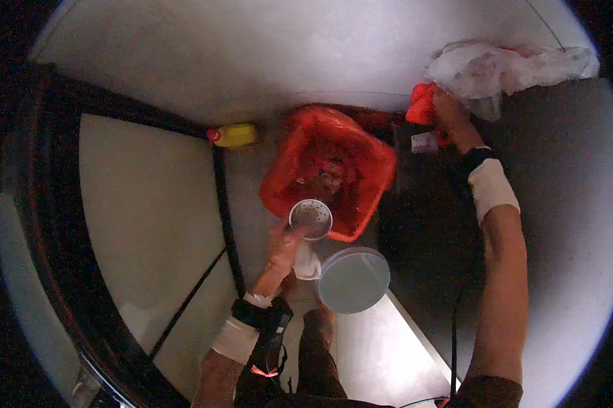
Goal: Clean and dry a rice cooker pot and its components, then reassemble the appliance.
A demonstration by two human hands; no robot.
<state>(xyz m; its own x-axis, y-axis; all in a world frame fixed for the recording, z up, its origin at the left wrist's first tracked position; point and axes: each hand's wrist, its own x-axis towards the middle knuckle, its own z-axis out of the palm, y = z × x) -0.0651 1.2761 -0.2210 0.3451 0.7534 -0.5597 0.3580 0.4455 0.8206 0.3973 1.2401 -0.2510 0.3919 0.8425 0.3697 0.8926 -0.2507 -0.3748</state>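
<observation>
My left hand (285,244) grips a small round white strainer cup with holes in its bottom (310,219), over the near rim of a red plastic-lined bin (383,168). A whitish cloth or paper (306,261) hangs just below this hand. Dark, unclear waste lies inside the bin. My right hand (452,109) reaches to the far right, beside a bright red bag or cloth (421,103) and a crumpled clear plastic bag (470,71); its fingers are mostly hidden, so its hold is unclear. Below it is a small box with a white label (425,143).
A yellow bottle with a red cap (237,135) stands or lies left of the bin by the wall. A round translucent lid or container (354,280) is near my legs. A dark-framed pale panel (153,214) fills the left; a dark surface (429,219) lies at right.
</observation>
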